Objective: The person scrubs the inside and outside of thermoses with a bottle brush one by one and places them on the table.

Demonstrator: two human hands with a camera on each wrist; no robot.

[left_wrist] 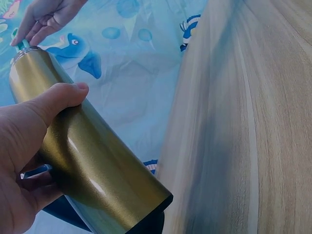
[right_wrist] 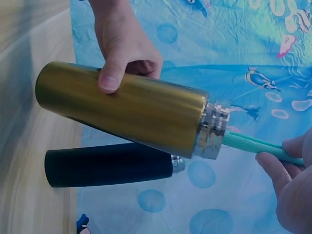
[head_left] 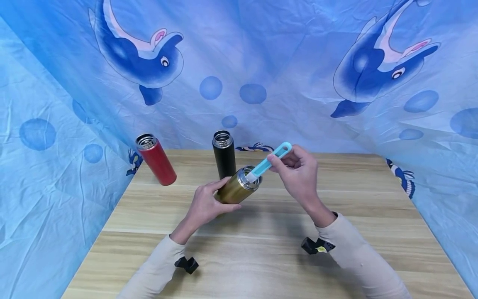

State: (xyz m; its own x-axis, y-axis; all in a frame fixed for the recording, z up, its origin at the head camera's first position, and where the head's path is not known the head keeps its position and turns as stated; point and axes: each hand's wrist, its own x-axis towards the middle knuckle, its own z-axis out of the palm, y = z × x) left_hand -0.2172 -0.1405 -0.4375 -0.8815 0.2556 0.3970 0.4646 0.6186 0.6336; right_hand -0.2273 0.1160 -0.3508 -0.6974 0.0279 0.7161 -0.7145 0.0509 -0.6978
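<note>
A gold thermos bottle (head_left: 234, 189) without a lid is gripped round its body by my left hand (head_left: 208, 202), its mouth tilted toward my right. In the right wrist view the gold bottle (right_wrist: 126, 109) shows its steel threaded neck. My right hand (head_left: 300, 173) pinches the turquoise handle of a bottle brush (head_left: 271, 159). The brush's lower end goes into the bottle's mouth, so its head is hidden inside. In the left wrist view my thumb lies across the gold bottle (left_wrist: 92, 151).
A black bottle (head_left: 225, 160) stands uncapped just behind the gold one. Farther left on the wooden table (head_left: 239, 265) stands a red bottle (head_left: 158, 162), also uncapped. A blue cloth (head_left: 284, 108) with printed dolphins hangs behind and at the sides.
</note>
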